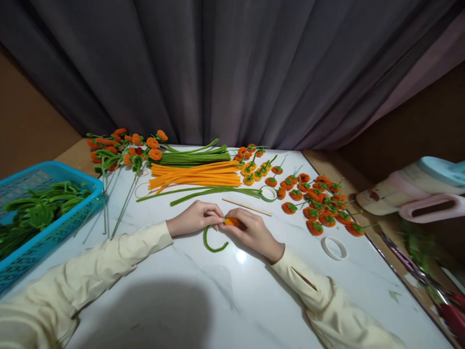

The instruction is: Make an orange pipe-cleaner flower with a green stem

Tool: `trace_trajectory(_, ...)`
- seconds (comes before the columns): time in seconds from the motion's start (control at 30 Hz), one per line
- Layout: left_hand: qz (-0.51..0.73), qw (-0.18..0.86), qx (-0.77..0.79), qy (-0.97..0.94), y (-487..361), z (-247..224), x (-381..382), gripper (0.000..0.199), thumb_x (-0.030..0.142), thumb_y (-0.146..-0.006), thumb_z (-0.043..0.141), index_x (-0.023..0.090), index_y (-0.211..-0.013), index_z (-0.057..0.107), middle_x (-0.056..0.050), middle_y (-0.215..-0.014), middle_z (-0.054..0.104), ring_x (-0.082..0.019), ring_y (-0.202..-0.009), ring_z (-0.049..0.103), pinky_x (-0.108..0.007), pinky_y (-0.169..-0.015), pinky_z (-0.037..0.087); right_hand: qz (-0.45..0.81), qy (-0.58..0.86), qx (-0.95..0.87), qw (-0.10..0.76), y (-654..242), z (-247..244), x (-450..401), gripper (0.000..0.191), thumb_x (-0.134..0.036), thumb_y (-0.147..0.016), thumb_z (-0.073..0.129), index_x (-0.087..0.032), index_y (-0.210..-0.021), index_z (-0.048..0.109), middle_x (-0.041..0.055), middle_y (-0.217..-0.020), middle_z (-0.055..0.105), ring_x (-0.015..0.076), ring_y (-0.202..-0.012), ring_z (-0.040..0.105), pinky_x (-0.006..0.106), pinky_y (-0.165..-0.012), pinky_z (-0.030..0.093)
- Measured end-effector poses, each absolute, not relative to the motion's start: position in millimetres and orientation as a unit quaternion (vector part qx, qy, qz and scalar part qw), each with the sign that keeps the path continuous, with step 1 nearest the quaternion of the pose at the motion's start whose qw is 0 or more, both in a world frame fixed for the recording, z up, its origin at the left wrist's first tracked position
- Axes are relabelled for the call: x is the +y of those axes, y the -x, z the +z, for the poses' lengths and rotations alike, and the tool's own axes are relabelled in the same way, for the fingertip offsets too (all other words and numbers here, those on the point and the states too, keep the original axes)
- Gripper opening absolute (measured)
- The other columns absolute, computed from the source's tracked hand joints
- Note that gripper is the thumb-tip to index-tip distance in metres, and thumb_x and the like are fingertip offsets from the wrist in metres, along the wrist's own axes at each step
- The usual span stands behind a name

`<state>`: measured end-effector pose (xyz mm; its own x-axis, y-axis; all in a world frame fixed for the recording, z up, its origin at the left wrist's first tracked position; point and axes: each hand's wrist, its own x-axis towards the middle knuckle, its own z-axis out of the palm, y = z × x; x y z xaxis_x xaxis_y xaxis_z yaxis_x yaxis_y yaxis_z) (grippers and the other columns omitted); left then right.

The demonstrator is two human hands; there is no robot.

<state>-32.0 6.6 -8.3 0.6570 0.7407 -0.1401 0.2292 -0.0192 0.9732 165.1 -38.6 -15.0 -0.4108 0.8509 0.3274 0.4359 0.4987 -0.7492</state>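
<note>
Left hand (195,216) pinches wire (215,250) (tail at six o'clock), right hand (252,230) clamps orange piece (231,222): apparently joining. Next likely needs steady fingers.

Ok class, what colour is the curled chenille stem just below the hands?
The curled chenille stem is green; it shows best in the head view.

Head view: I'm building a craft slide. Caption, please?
Left hand and right hand meet at an orange piece, a green strip curling between them.
</note>
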Motion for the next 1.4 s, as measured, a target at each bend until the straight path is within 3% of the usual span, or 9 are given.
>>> trace_trajectory(0.1, 0.184, 0.603, 0.357, -0.689, 36, -1, 14, 0.020, 0.031, -0.078, 0.062, 0.011, -0.082, 0.059, -0.006, -0.071, 0.069, -0.013, -0.063, 0.062, -0.024, -0.063, 0.048, 0.416, 0.445, -0.703, 0.368, -165, -17, -35, 0.037, -0.040, -0.074, 0.068, -0.017, -0.100, 0.056, 0.0049, -0.086, 0.065, 0.0144, -0.070, 0.060, 0.026, -0.065, 0.049)
trace_trajectory(0.3, 0.136, 0.615, 0.309, -0.713, 41, 19, 19, 0.024, 0.033, -0.082, 0.058, 0.013, -0.096, 0.055, -0.004, -0.078, 0.066, -0.013, -0.072, 0.062, -0.024, -0.068, 0.047, 0.579, 0.408, -0.580, 0.403, -159, -18, -35, 0.032, -0.038, -0.074, 0.067, -0.016, -0.093, 0.055, 0.0032, -0.081, 0.064, 0.0107, -0.056, 0.060, 0.025, -0.054, 0.051)
trace_trajectory(0.4, 0.134, 0.626, 0.300, -0.707, 36, 18, 13, 0.029, 0.036, -0.080, 0.060, 0.015, -0.099, 0.053, -0.003, -0.081, 0.065, -0.013, -0.075, 0.063, -0.025, -0.069, 0.049, 0.584, 0.412, -0.563, 0.415, -154, -18, -39, 0.033, -0.039, -0.073, 0.068, -0.017, -0.091, 0.052, 0.0009, -0.074, 0.064, 0.0103, -0.049, 0.059, 0.024, -0.049, 0.050)
trace_trajectory(0.57, 0.162, 0.688, 0.329, -0.626, 28, 5, 5, 0.033, 0.041, -0.077, 0.063, 0.012, -0.088, 0.051, -0.005, -0.076, 0.065, -0.014, -0.063, 0.065, -0.028, -0.062, 0.054, 0.609, 0.398, -0.557, 0.401, -153, -16, -40, 0.034, -0.040, -0.071, 0.069, -0.018, -0.087, 0.048, -0.0014, -0.070, 0.062, 0.0105, -0.050, 0.060, 0.023, -0.048, 0.049)
trace_trajectory(0.93, 0.169, 0.763, 0.286, -0.555, 33, 1, 7, 0.029, 0.032, -0.076, 0.067, 0.014, -0.091, 0.050, -0.003, -0.080, 0.064, -0.014, -0.068, 0.065, -0.028, -0.066, 0.054, 0.671, 0.385, -0.511, 0.375, -159, -12, -36, 0.035, -0.042, -0.070, 0.070, -0.017, -0.077, 0.048, -0.0009, -0.060, 0.064, 0.0104, -0.043, 0.057, 0.022, -0.043, 0.047)
trace_trajectory(1.4, 0.180, 0.750, 0.301, -0.561, 32, 3, 4, 0.028, 0.030, -0.074, 0.069, 0.011, -0.089, 0.056, -0.003, -0.073, 0.064, -0.013, -0.062, 0.063, -0.029, -0.062, 0.054, 0.681, 0.407, -0.514, 0.326, -166, -2, -37, 0.029, -0.038, -0.071, 0.070, -0.012, -0.077, 0.058, -0.0012, -0.048, 0.060, 0.0044, -0.030, 0.041, 0.015, -0.031, 0.032)
